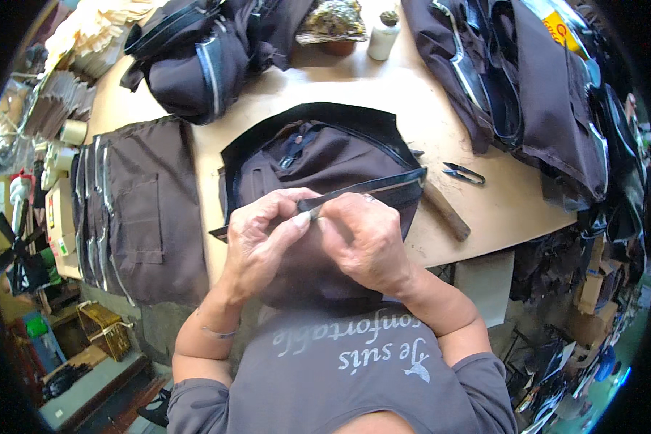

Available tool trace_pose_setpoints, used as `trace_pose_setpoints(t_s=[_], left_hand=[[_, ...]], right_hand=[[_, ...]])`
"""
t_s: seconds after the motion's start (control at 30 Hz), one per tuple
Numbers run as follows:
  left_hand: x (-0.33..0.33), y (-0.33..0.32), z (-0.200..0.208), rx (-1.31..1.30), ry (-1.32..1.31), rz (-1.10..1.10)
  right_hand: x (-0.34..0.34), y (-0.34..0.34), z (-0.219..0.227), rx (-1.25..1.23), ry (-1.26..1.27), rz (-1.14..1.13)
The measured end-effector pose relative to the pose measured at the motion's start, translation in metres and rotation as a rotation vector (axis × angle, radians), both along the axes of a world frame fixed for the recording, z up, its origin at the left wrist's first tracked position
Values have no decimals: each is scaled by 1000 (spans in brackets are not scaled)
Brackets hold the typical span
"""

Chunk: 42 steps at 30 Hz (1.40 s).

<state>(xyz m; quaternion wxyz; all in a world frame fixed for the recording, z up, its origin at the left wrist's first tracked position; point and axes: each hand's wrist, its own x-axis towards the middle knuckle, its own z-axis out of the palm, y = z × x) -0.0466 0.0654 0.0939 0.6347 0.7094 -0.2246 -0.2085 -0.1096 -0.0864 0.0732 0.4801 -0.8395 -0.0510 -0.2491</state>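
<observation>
A dark brown fabric bag [318, 163] with black edging lies at the near edge of the table, partly over my lap. Its dark zipper strip [376, 186] runs from the bag's right side to my fingers. My left hand [264, 235] pinches the strip's end between thumb and fingers. Right beside it, my right hand [365, 235] is closed on the same strip, its fingertips almost touching the left thumb. What exactly sits between the fingertips is too small to make out. A small dark pair of thread snips [464, 173] rests to the right of the bag.
A wooden-handled tool [445, 211] lies right of the bag, its head partly hidden. Stacked brown panels with zippers [141, 210] cover the table's left. More brown pieces [528, 94] heap up at right and far left. A white bottle [384, 36] stands at the back.
</observation>
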Motion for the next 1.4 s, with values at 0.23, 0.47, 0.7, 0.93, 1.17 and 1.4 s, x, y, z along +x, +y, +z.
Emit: trace_pose_setpoints(t_s=[0.23,0.47,0.7,0.93,1.17,1.4], left_hand=[[7,-3,5,139,-165,-116],[16,-11,6,171,-249,-143],[15,-21,8,217,-311,-159],[15,-27,8,228,-329,-173],[13,-30,10,249,-410,-192],[15,-27,11,240,-370,-187]], right_hand=[[-20,-115,-43,-794,352,-571],[-55,-182,-104,-622,507,-540],[-34,-88,9,-28,368,-239],[-27,-48,47,-701,53,-18],[-22,-37,51,-983,1,-51],[-23,-57,33,-869,59,-172]])
